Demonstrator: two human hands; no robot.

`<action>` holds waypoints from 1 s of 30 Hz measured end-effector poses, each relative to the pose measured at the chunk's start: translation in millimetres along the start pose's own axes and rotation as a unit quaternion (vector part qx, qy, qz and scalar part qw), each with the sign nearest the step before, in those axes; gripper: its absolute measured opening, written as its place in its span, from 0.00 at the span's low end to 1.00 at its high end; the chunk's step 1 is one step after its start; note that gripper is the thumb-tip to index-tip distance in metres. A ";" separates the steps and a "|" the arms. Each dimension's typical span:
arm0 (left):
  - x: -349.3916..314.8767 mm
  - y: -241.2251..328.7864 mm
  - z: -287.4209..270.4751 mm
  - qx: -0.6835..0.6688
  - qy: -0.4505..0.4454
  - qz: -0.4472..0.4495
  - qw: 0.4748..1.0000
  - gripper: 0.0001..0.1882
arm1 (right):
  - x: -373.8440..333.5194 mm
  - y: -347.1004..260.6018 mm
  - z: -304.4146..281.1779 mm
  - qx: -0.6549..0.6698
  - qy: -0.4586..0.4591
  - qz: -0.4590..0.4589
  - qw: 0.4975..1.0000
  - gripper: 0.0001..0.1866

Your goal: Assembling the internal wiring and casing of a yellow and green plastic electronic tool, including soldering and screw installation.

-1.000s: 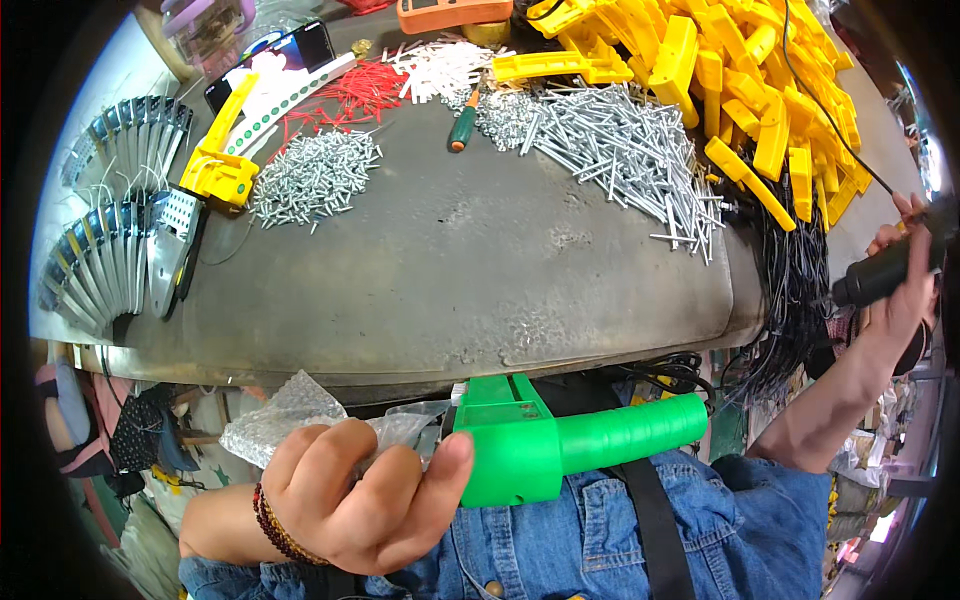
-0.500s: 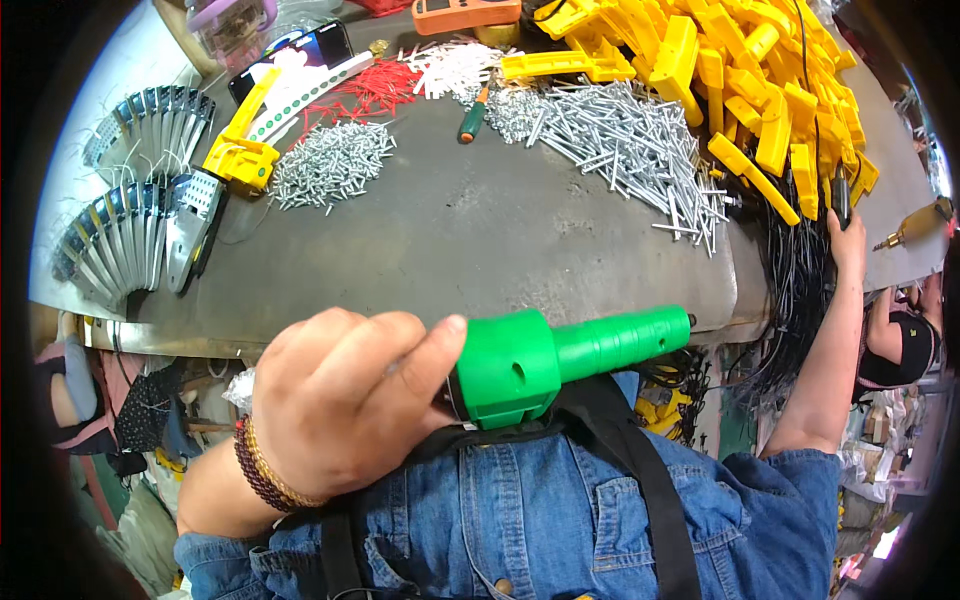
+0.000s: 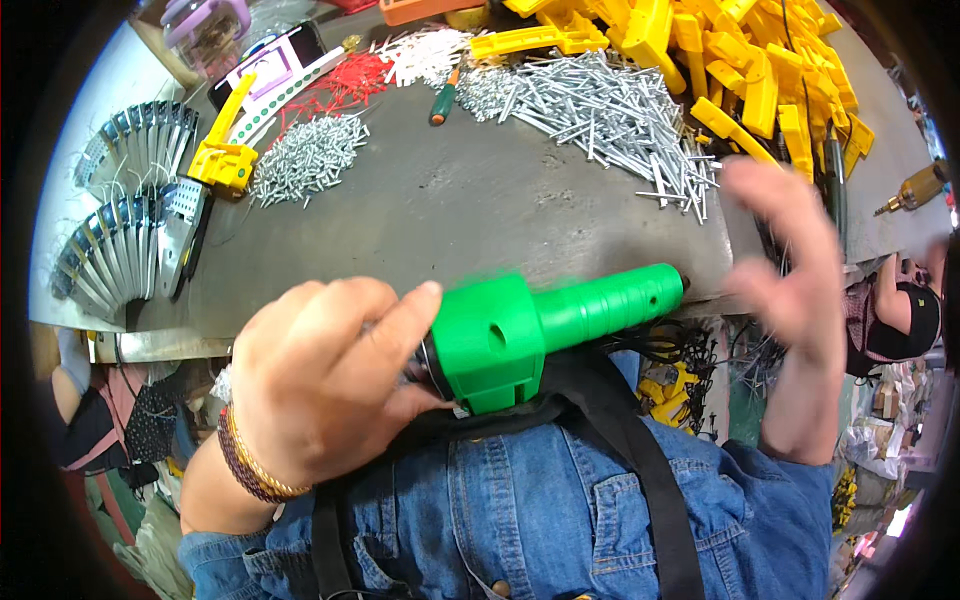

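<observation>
My left hand [image 3: 325, 385] is closed around the wide end of a green plastic tool housing [image 3: 500, 340]. Its narrower, ribbed end points right, and a dark tip shows there. The housing lies level in front of my denim shirt, at the table's front edge. My right hand [image 3: 790, 240], smeared by motion, is just right of that tip, apart from it. Its thumb and fingers are spread, with nothing visible between them. Behind this hand stands a slim black tool [image 3: 834, 185], beside a pile of yellow plastic parts [image 3: 760, 85].
Long screws [image 3: 610, 115] and short screws [image 3: 310, 160] lie heaped on the grey table [image 3: 430, 220]. A green-handled screwdriver [image 3: 444, 100], red pieces [image 3: 350, 80] and white pieces [image 3: 425, 55] lie at the back. Fanned metal-plated parts [image 3: 120, 250] stand left. A brass-coloured driver [image 3: 915, 188] lies far right.
My right hand has come away from the slim black tool and swung left and inward toward the housing. My left hand has shifted slightly up and left, still holding the green housing.
</observation>
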State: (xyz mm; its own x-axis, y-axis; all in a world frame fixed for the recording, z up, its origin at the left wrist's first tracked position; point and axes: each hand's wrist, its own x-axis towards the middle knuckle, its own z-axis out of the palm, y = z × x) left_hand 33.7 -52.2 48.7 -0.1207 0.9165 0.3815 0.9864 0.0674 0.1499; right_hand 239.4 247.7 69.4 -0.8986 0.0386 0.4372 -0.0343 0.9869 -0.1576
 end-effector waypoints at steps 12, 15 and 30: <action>-7.0 33.0 -29.2 0.035 0.013 0.096 0.995 0.30 | -0.9 -94.0 41.9 -0.009 -0.063 -0.093 0.994 0.18; 2.6 34.0 -20.3 -0.050 -0.006 0.052 0.997 0.35 | -10.6 -94.6 49.6 -0.061 -0.021 -0.099 0.993 0.17; 46.6 3.4 20.4 -0.039 -0.079 0.194 0.977 0.44 | -152.3 -58.5 6.3 0.166 -0.048 0.214 0.962 0.28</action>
State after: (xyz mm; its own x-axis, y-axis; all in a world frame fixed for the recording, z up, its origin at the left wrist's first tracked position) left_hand 33.6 -1.2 48.4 0.2846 0.9173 0.2785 0.9425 -0.3208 0.0936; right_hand 375.5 183.1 6.5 -0.8972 0.3991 0.1889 0.2237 0.7797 -0.5849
